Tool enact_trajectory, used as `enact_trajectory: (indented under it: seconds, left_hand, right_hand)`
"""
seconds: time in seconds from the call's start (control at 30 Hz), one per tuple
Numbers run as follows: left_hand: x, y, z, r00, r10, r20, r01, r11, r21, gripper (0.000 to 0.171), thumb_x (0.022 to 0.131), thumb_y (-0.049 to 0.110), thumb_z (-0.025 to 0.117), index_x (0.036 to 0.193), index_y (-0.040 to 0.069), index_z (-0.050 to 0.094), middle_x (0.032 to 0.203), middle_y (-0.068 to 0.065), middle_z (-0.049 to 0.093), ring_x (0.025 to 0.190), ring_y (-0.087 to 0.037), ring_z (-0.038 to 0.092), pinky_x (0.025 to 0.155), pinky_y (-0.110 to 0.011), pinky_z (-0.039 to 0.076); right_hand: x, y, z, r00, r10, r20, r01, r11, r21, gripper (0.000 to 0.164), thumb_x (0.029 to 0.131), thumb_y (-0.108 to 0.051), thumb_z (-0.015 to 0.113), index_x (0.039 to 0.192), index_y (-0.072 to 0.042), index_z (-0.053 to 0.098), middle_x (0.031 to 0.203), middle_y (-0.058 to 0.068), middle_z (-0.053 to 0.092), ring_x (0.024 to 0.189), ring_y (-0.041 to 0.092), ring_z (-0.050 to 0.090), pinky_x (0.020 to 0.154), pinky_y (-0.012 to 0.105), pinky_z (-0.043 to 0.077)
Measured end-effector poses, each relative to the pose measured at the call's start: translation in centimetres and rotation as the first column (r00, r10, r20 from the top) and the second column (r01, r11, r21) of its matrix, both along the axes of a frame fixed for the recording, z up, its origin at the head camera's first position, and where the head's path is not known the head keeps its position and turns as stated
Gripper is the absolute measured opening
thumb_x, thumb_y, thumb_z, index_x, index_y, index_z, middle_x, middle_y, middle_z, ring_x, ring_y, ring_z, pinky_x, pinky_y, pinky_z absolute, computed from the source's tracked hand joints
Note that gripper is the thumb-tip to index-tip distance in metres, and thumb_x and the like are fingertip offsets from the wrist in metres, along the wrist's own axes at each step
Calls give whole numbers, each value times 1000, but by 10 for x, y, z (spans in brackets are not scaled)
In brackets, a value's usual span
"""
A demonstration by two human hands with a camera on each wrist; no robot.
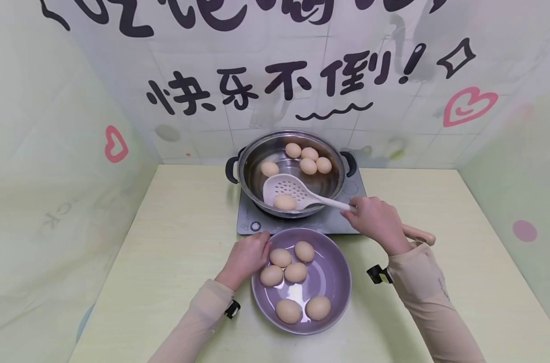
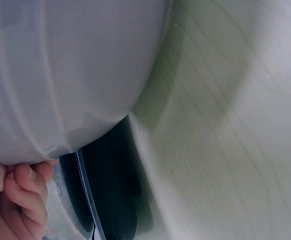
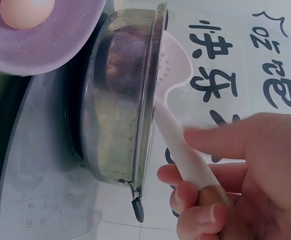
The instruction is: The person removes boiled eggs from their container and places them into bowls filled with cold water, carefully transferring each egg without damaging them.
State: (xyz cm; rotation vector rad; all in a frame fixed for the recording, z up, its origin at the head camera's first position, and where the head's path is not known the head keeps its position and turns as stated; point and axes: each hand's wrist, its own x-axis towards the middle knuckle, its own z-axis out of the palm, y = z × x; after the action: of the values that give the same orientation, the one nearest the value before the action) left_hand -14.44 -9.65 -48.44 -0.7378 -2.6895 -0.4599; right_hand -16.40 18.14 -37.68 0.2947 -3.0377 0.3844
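My right hand [image 1: 376, 222] grips the handle of a white slotted spoon [image 1: 317, 198], whose lower handle is wood-coloured. An egg [image 1: 285, 202] lies in the spoon's perforated head, over the near side of a steel pot [image 1: 252, 189]. More eggs [image 1: 308, 166] sit inside the pot. My left hand [image 1: 247, 254] holds the upper left rim of a purple bowl [image 1: 331, 262], with several eggs [image 1: 295, 272] in it. In the left wrist view, curled fingers [image 2: 28, 192] meet the bowl's edge. The right wrist view shows fingers wrapped around the spoon's handle [image 3: 185, 162].
Under the pot is a flat grey cooktop [image 1: 338, 224] on a light wooden table [image 1: 184, 222]. Black handles [image 1: 231, 170] stick out at both sides of the pot. Behind stands a printed wall sheet [image 1: 202, 141] with black lettering.
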Motion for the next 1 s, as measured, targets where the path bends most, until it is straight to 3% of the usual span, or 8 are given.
enact_trajectory:
  seconds: [0.2, 0.4, 0.67, 1.0]
  left_hand:
    - [0, 0, 0, 1000, 4, 7, -4, 1000, -3, 14, 81, 13, 64, 74, 8, 52, 61, -4, 57, 50, -22, 56, 43, -33, 43]
    - [0, 0, 0, 1000, 3, 4, -3, 1000, 3, 14, 81, 13, 64, 74, 8, 52, 60, -4, 57, 50, -23, 56, 43, -33, 43]
    - [1, 0, -1, 1000, -1, 11, 1, 1000, 9, 15, 81, 11, 63, 73, 8, 51, 59, -4, 55, 50, -23, 55, 42, -34, 42]
    - [1, 0, 1, 1000, -5, -5, 5, 1000, 8, 16, 80, 11, 64, 73, 8, 51, 59, -4, 54, 49, -23, 55, 42, -34, 41]
  right_hand:
    - [0, 0, 1, 999, 24, 31, -24, 1000, -5, 14, 81, -24, 65, 75, -11, 63, 56, 3, 51, 49, 23, 49, 42, 39, 38]
    - [-3, -2, 6, 998, 23, 66, -24, 1000, 15, 18, 82, -25, 62, 70, -11, 60, 55, 4, 50, 50, 24, 50, 44, 40, 38]
    - [-4, -1, 11, 983, 26, 180, -26, 1000, -6, 30, 86, -25, 57, 61, -12, 49, 55, 3, 44, 51, 23, 46, 44, 35, 35]
    - [-5, 7, 15, 976, 55, 211, -49, 998, -30, 28, 88, -26, 54, 65, -11, 49, 56, 2, 42, 52, 20, 44, 46, 33, 34]
